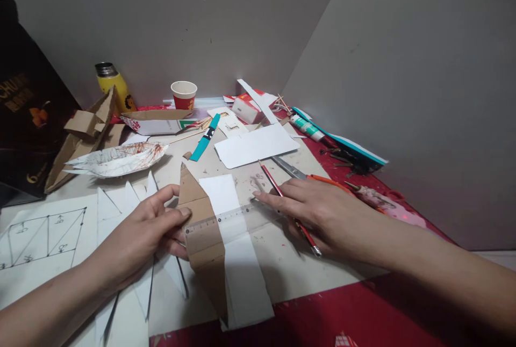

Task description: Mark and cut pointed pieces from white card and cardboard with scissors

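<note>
My left hand (155,223) pinches the edge of a folded brown cardboard piece (201,229), thumb on top and fingers underneath. A white strip (245,277) adjoins the cardboard along its right side. Across both lies a clear ruler (234,214), its left end close to my left thumb. My right hand (318,212) is closed around a red pencil (271,175), whose tip points up and away. The right index finger reaches out near the ruler's right end; whether it presses on it I cannot tell. Scissors with orange handles (328,179) lie partly behind my right hand.
White paper points (141,293) and a drawn sheet (44,234) lie left. Behind stand a paper boat shape (121,159), a yellow bottle (115,86) and a paper cup (184,94). A white card (256,145) lies mid-table; a glue gun (379,199) sits right.
</note>
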The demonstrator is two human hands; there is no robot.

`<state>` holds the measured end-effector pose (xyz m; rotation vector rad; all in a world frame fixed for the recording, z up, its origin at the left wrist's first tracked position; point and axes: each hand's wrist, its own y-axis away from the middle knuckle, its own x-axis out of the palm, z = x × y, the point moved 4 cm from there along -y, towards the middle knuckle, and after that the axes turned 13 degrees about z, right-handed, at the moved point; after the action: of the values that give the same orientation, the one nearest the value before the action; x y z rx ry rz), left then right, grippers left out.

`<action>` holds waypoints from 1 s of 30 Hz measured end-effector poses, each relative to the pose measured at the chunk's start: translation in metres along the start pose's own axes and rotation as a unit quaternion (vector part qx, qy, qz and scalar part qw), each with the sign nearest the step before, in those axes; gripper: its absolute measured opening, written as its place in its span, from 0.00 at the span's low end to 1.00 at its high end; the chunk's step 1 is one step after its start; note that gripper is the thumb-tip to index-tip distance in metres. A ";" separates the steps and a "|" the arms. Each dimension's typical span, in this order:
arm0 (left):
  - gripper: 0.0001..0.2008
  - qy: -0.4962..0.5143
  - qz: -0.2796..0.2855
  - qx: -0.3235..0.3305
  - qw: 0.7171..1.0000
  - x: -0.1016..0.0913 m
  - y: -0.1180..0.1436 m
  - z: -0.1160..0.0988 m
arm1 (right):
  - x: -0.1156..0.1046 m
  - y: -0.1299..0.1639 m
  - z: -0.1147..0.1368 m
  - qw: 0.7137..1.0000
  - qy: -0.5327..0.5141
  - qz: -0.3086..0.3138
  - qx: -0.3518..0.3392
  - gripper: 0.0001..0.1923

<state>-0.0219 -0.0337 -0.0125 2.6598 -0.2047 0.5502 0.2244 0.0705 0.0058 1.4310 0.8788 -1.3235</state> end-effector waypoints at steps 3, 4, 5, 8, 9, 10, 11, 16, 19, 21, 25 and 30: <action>0.12 0.002 0.010 0.005 1.000 -0.001 0.000 -0.001 | -0.001 0.000 0.001 1.000 0.002 0.001 0.004 0.31; 0.11 0.005 0.010 0.004 1.000 -0.001 0.001 -0.001 | -0.001 0.000 0.001 1.000 0.001 0.002 0.003 0.31; 0.10 0.008 0.010 0.002 1.000 -0.001 0.001 -0.001 | -0.001 -0.001 0.001 1.000 -0.001 0.003 0.002 0.32; 0.06 0.014 0.008 -0.008 1.000 -0.001 0.001 -0.001 | 0.000 -0.001 0.000 1.000 -0.002 0.007 0.003 0.32; 0.05 0.015 0.010 -0.011 1.000 -0.001 0.001 -0.001 | 0.000 -0.001 0.000 1.000 -0.002 0.006 0.004 0.33; 0.04 0.015 0.014 -0.012 1.000 -0.001 0.001 -0.001 | 0.001 -0.001 0.000 1.000 -0.002 0.007 0.005 0.33; 0.02 0.015 0.018 -0.013 1.000 0.000 0.001 -0.001 | 0.001 -0.001 0.001 1.000 -0.003 0.007 0.005 0.33; 0.02 0.012 0.021 -0.008 1.000 0.001 0.000 -0.002 | -0.001 -0.001 0.003 1.000 -0.002 0.004 -0.002 0.30; 0.09 -0.008 0.018 -0.004 1.000 0.001 0.001 -0.003 | -0.002 -0.001 0.004 1.000 0.004 0.004 -0.001 0.29; 0.14 -0.027 0.028 -0.003 0.999 0.002 0.001 -0.003 | -0.002 -0.001 0.004 1.000 0.009 0.006 -0.002 0.29; 0.18 -0.041 0.048 0.003 0.998 0.002 0.002 -0.003 | -0.001 0.001 0.003 1.000 0.011 0.012 0.003 0.30; 0.18 -0.031 0.041 0.011 0.999 0.001 0.003 -0.004 | -0.005 -0.001 0.007 1.000 0.016 -0.015 -0.001 0.29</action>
<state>-0.0229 -0.0344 -0.0077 2.7023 -0.3286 0.4988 0.2203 0.0649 0.0112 1.4469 0.9256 -1.3238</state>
